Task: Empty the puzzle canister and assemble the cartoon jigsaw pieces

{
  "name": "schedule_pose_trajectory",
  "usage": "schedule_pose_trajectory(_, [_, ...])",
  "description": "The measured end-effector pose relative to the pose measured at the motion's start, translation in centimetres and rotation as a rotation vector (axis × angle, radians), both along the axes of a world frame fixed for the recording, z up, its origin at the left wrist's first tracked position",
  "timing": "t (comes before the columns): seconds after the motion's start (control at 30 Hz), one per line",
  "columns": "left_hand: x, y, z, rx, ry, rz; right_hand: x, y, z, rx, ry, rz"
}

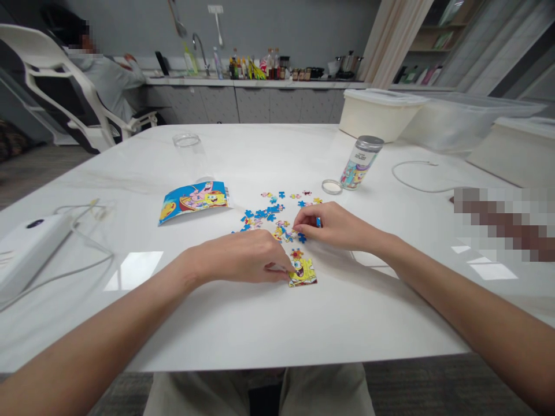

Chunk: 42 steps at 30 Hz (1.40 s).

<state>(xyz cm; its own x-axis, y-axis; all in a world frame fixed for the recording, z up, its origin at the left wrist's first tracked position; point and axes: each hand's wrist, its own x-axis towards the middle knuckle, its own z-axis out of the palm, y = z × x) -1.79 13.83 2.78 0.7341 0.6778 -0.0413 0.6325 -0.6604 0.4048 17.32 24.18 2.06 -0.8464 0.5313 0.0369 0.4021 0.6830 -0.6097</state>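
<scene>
A small joined patch of jigsaw puzzle (303,271), yellow with a cartoon figure, lies on the white table (269,323). My left hand (243,257) rests palm down beside it, fingers curled, fingertips touching its left edge. My right hand (333,225) is closed in a pinch on a blue puzzle piece (318,222) among several loose blue and pink pieces (264,212). A printed reference picture (195,199) lies to the left of the pieces.
A puzzle canister (361,163) stands at the back right with its clear lid (332,186) beside it. A clear glass (187,151), a white device with cables (26,248), plastic bins (381,112) and a person seated at the far left are around.
</scene>
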Motion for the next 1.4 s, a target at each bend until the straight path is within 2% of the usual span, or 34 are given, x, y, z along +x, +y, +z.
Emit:
schedule_pose_trajectory(0.1, [-0.1, -0.1, 0.0, 0.001, -0.022, 0.037, 0.3, 0.3, -0.4, 0.25, -0.025, -0.021])
schedule_pose_trajectory(0.17, [-0.1, -0.2, 0.0, 0.019, -0.003, 0.055, 0.5, 0.5, -0.6, 0.334, -0.035, -0.033])
schedule_pose_trajectory(0.3, [-0.1, -0.3, -0.1, 0.186, 0.12, 0.085, 0.5, 0.6, -0.8, 0.363, -0.063, -0.082])
schedule_pose_trajectory(0.43, [0.3, -0.5, -0.5, 0.385, 0.282, 0.057, 0.4, 0.5, -0.9, 0.354, -0.083, -0.143])
schedule_pose_trajectory(0.63, [0.8, -0.9, -0.8, 0.499, 0.369, 0.059, 0.3, 0.4, -1.0, 0.323, -0.111, -0.158])
schedule_pose_trajectory(0.77, [0.7, -1.0, -0.8, 0.516, 0.361, 0.067, 0.3, 0.5, -1.0, 0.313, -0.128, -0.178])
schedule_pose_trajectory(0.93, [0.7, -1.0, -0.6, 0.449, 0.349, 0.091, 0.4, 0.6, -1.0, 0.329, -0.141, -0.201])
schedule_pose_trajectory(1.2, [0.7, -0.9, -0.6, 0.405, 0.33, 0.092, 0.3, 0.7, -0.1, 0.299, -0.217, -0.371])
schedule_pose_trajectory(1.4, [0.8, -1.0, -0.3, 0.368, 0.383, 0.109, 0.9, 1.2, 0.2, 0.358, -0.2, -0.391])
